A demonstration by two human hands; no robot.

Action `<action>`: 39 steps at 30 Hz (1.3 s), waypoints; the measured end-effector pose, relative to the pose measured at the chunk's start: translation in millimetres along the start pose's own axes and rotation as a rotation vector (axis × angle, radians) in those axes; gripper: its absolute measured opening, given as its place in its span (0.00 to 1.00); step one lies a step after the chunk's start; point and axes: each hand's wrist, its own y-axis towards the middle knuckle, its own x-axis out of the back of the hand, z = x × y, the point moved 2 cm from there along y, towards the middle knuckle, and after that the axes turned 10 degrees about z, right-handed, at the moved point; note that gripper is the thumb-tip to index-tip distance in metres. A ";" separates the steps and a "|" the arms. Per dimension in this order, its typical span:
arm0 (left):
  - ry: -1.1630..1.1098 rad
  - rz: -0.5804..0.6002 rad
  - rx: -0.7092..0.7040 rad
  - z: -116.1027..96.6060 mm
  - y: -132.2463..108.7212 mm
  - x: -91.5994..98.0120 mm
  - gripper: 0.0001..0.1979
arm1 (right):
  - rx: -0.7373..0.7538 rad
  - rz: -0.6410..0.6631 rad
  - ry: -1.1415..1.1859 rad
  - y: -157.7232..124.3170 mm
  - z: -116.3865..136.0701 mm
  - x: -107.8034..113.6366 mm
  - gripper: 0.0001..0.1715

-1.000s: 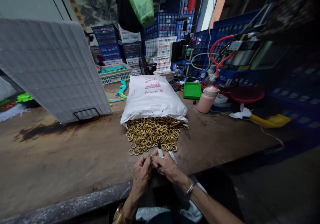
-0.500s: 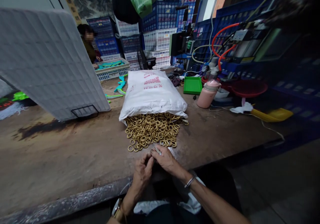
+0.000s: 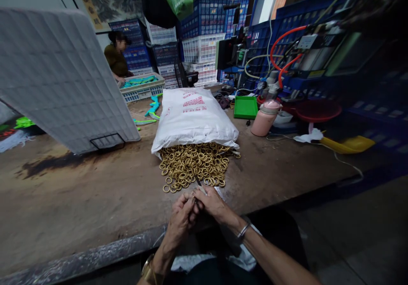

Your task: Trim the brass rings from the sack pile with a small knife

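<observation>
My left hand is closed in a pinch just in front of a pile of brass-coloured rings. What its fingers hold is too small and covered to make out. Touching those fingertips, my right hand is wrapped round a small knife, its dark narrow blade pointing away toward the rings. The rings spill from the mouth of a white sack with red print, lying on the brown table. A few rings lie loose at the pile's near left edge.
A large pale ribbed panel stands at the left. To the right are a green tray, a pink bottle and a yellow scoop-like piece. Behind, a person sits by a crate of blue-green parts.
The knife has turned, so its dark blade now points at the rings. My left fingers have curled closer against the right hand. The person behind has shifted right.
</observation>
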 end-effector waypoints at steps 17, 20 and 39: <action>0.141 -0.154 -0.097 -1.7 2.9 9.1 0.16 | 0.039 -0.089 -0.920 -15.3 2.8 0.8 0.14; 0.188 -0.175 -0.146 -5.5 1.3 7.5 0.15 | 0.022 -0.082 -0.965 -15.9 6.1 1.3 0.15; -0.200 -0.109 -0.083 -19.8 -28.8 16.5 0.12 | -0.174 -0.162 -1.033 -2.2 0.5 6.9 0.10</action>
